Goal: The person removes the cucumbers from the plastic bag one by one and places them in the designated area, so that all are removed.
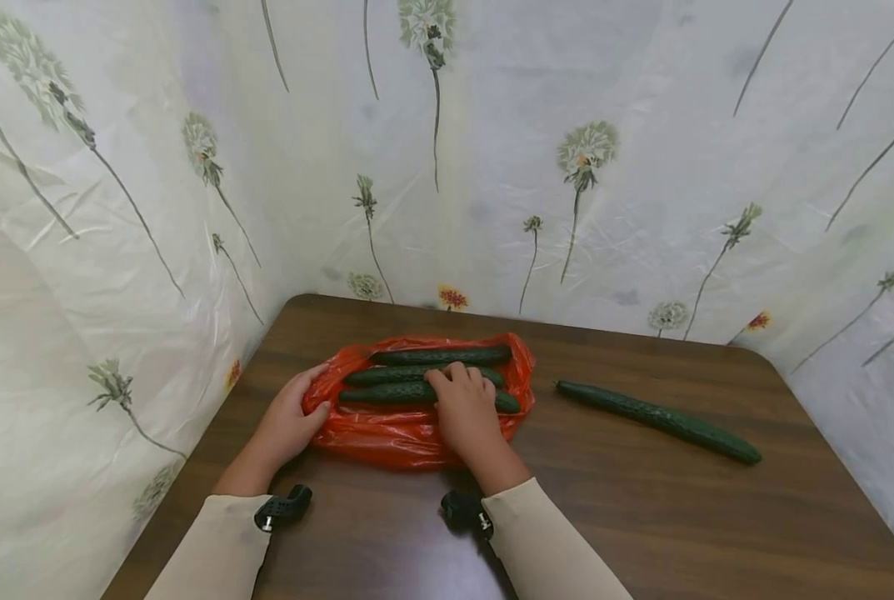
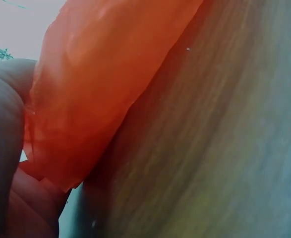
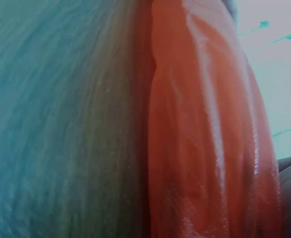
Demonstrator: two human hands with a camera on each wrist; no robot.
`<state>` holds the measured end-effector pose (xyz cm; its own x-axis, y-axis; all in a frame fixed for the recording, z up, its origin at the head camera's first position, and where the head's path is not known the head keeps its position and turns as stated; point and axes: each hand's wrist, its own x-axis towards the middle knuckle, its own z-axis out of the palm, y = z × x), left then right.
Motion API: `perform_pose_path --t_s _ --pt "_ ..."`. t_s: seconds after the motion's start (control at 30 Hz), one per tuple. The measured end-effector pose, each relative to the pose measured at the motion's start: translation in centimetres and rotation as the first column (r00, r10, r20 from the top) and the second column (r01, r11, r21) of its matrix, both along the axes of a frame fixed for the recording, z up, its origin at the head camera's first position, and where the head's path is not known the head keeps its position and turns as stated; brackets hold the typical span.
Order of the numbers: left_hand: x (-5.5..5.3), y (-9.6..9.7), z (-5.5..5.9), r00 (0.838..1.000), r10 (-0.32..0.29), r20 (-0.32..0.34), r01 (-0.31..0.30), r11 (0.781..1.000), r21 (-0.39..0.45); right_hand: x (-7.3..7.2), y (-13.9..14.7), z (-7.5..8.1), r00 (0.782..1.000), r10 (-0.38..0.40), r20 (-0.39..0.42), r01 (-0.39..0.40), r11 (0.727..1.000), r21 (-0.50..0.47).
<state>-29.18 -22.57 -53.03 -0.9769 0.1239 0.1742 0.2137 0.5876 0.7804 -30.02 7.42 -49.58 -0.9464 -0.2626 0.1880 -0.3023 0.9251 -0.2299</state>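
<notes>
A red plastic bag (image 1: 387, 446) lies spread open on the table, with three dark green cucumbers side by side on it: a back one (image 1: 439, 357), a middle one (image 1: 382, 377) and a front one (image 1: 387, 392). At the bag's left end, my left hand (image 1: 291, 421) grips the plastic between thumb and fingers. My right hand (image 1: 471, 412) reaches over the near side of the bag, its bent fingers holding the front cucumber from above. Both wrist views show mostly the red plastic (image 2: 100, 74) and only part of each hand, so the fingertips are hidden there.
A single cucumber (image 1: 660, 417) lies slanted on the brown wooden table (image 1: 641, 517), right of the bag. Dandelion-patterned sheeting (image 1: 484, 208) hangs along the table's back and left edges. Each wrist carries a small black camera (image 1: 285, 506).
</notes>
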Motion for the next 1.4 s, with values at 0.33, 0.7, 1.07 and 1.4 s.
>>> perform_pose_path --t_s 0.33,0.7,1.07,1.4 --pt "0.1 0.1 0.3 1.000 -0.004 0.012 0.004 1.000 0.003 0.7 0.3 0.6 1.000 0.007 -0.001 -0.007 1.000 -0.012" --pt "0.3 0.2 0.1 1.000 0.000 0.029 0.000 1.000 0.000 1.1 1.2 0.1 0.999 0.003 -0.040 -0.005 0.999 -0.037" --pt "0.3 0.1 0.1 1.000 -0.001 0.022 0.001 1.000 -0.009 1.6 2.6 0.2 0.998 -0.028 -0.060 0.026 0.999 -0.026" --pt "0.2 0.2 0.1 1.000 -0.007 0.014 0.007 1.000 -0.006 1.9 4.0 0.1 0.998 -0.052 -0.034 0.051 0.998 -0.033"
